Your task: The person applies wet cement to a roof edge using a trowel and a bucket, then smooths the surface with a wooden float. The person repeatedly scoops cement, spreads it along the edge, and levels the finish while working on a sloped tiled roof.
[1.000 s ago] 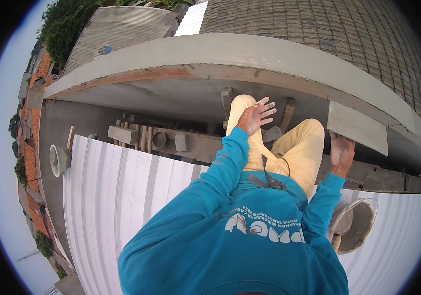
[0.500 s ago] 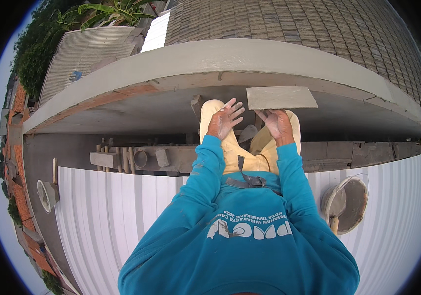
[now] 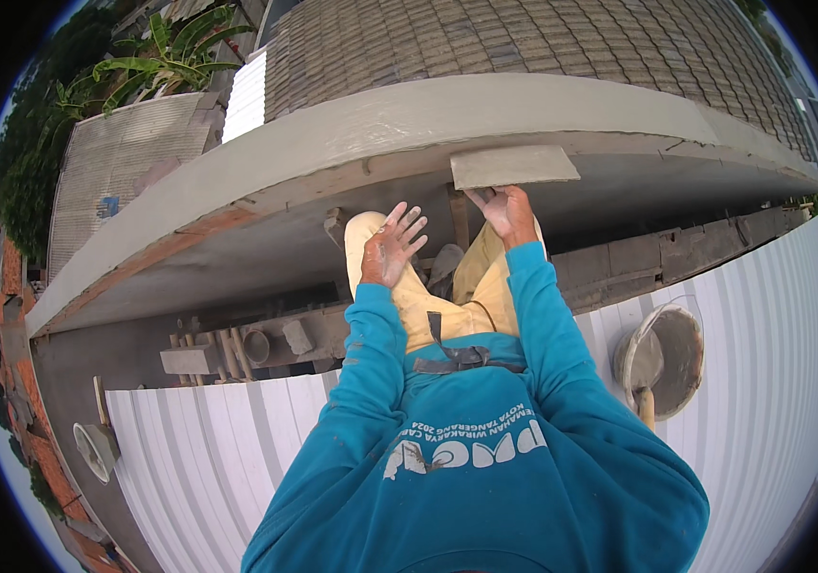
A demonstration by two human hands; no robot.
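My right hand [image 3: 511, 215] is closed on a flat, rectangular, mortar-grey plastering float [image 3: 516, 166], its fingers under the near edge. The handle is hidden. In the picture, the float overlaps the lower edge of a smooth grey plastered wall band [image 3: 428, 115]; whether it touches cannot be told. My left hand [image 3: 394, 246] holds nothing, its fingers spread and whitened with dust, beside my left knee. Both hands are in front of my bent legs in pale yellow trousers.
A bucket [image 3: 688, 329] with a wooden-handled tool [image 3: 647, 409] stands right on white corrugated sheeting [image 3: 209, 430]. A grey plank walkway [image 3: 609, 263] runs below the wall, with a bowl [image 3: 255, 348] and a block [image 3: 297, 336] left. A dipper [image 3: 96, 451] lies far left.
My right hand has brought the float up closer to the wall band's lower edge. My left hand stays spread near the knee. The whole view has turned a little.
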